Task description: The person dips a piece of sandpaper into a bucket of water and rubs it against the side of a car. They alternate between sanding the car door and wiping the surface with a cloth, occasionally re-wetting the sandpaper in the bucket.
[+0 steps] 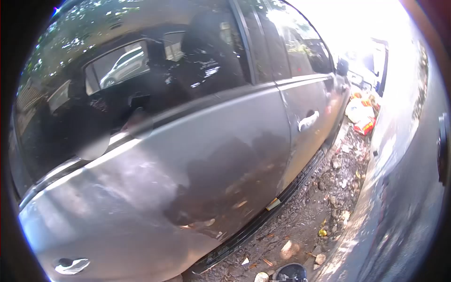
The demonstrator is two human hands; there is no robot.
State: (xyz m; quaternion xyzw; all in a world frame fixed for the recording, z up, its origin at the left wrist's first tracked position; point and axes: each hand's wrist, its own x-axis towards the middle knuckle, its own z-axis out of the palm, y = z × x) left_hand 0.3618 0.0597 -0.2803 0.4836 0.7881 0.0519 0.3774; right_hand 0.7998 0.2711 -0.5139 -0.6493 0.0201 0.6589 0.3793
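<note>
Neither of my hands is in view. Close in front of me stands a dark grey car (225, 131), its side filling most of the head view. The nearer door handle (73, 266) is at the lower left, and the farther door handle (308, 121) catches bright light. Dark blotches and streaks of light lie across the door panels. The side window (197, 56) is closed and reflects trees and blurred shapes. A black side step (263, 221) runs along the car's lower edge. At the bottom edge, a dark round thing with a bluish rim (290, 272) is partly cut off.
A narrow strip of muddy ground (324, 197) with stones and litter runs between the car and a grey wall (404, 202) on the right. Farther along lies a heap of white and red bags (361, 113). The side mirror (342, 66) sticks out toward the passage.
</note>
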